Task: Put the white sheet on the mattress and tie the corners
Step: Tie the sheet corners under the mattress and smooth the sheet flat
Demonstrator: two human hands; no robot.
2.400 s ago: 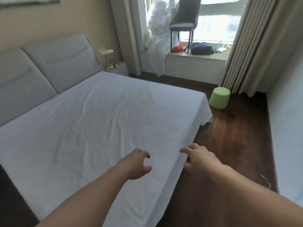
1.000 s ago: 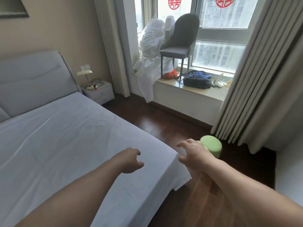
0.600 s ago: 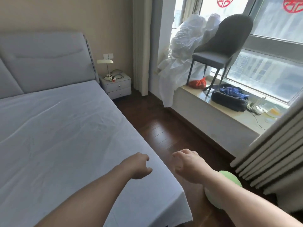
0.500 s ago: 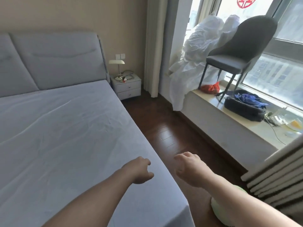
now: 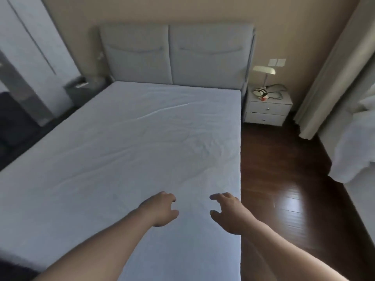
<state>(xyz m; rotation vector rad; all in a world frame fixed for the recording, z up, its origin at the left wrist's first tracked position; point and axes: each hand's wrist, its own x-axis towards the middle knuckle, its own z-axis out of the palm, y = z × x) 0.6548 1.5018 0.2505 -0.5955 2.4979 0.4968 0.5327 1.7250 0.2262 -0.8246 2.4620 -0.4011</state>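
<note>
The white sheet [image 5: 132,151] lies spread over the whole mattress, with light creases across its middle and right part. It reaches up to the grey padded headboard [image 5: 174,55]. My left hand [image 5: 160,208] hovers over the sheet near the bed's right edge, fingers loosely curled and empty. My right hand [image 5: 227,211] is beside it, right at the mattress edge, fingers spread and holding nothing. The sheet's corners are out of view or hidden below the mattress edges.
A white nightstand [image 5: 266,106] with a lamp and cables stands right of the headboard. Dark wooden floor [image 5: 284,179] runs along the bed's right side. A beige curtain [image 5: 332,67] and a white bundle [image 5: 357,142] are at far right. A wardrobe [image 5: 30,49] stands left.
My view has swung left from the window side to face the headboard along the bed's right edge. Both hands stay empty above the sheet, now nearer the edge.
</note>
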